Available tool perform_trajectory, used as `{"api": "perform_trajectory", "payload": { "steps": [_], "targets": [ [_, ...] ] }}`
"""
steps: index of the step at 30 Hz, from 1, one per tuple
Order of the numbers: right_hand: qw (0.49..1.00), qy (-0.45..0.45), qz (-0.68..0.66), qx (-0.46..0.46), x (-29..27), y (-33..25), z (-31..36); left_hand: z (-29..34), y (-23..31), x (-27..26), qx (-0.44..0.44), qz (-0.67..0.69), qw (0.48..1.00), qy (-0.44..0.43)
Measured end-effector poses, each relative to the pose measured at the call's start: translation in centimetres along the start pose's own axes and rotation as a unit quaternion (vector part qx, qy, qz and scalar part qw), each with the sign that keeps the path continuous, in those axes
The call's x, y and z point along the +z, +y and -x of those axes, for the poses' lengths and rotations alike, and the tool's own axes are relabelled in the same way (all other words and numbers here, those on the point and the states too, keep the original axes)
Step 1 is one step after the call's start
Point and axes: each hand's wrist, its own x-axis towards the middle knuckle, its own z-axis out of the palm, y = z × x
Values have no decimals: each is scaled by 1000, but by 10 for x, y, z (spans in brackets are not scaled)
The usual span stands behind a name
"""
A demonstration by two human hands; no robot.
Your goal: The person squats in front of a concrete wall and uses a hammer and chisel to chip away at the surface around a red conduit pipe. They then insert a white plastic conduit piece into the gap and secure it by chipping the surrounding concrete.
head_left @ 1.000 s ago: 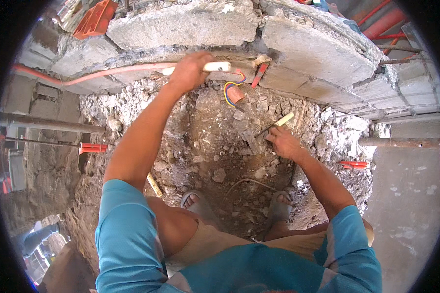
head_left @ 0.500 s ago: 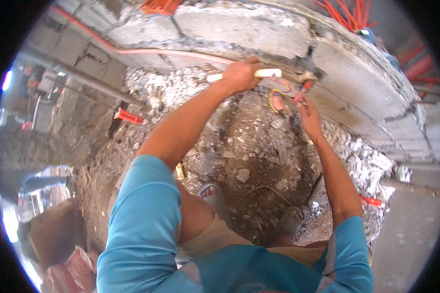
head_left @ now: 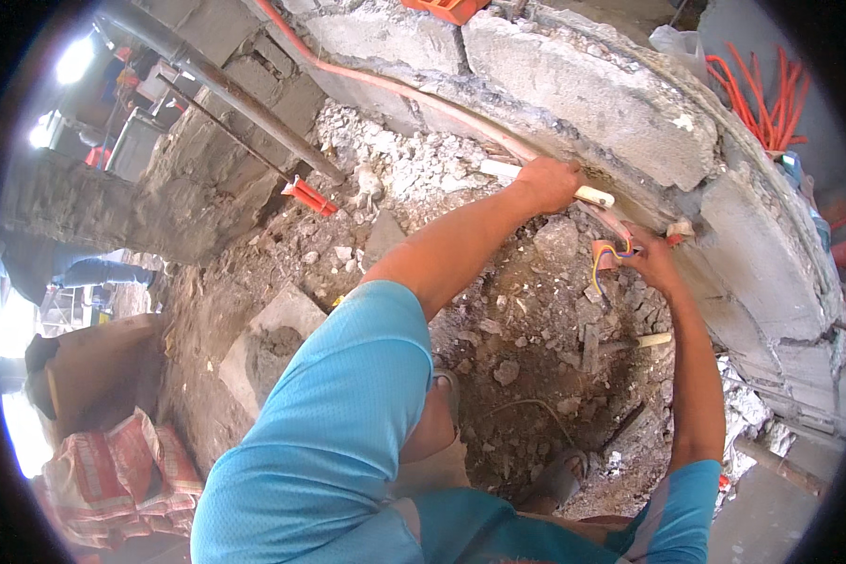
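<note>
Left hand (head_left: 550,185) fingers clamped around cream bar (head_left: 596,196), both ends poking out past the fist, low along the broken block wall (head_left: 583,108). Right hand (head_left: 653,260) at the open end of the orange conduit (head_left: 409,90), by the yellow and blue wires (head_left: 594,273) — can't tell whether its fingers pinch them or only touch. Conduit runs along the wall base from upper left. Short orange tube piece (head_left: 604,255) just beside the wires. Pale handle (head_left: 655,339) lies on the rubble (head_left: 508,324) — nearer the body than the right hand.
</note>
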Motion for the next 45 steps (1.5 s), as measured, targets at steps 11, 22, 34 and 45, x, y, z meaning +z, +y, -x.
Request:
{"api": "perform_trajectory", "payload": {
  "steps": [11,22,34,45],
  "targets": [
    [989,-140,4,39,-34,-7,-27,-1,-15,16,50,45,997,36],
    [973,80,208,-54,20,-8,-13,1,-12,8,71,27,997,28],
    [976,-81,202,-22,-8,-30,-1,-3,-18,9,72,25,996,36],
    [976,-11,213,-46,14,-45,-37,-1,-12,-3,56,23,998,12]
  ]
}}
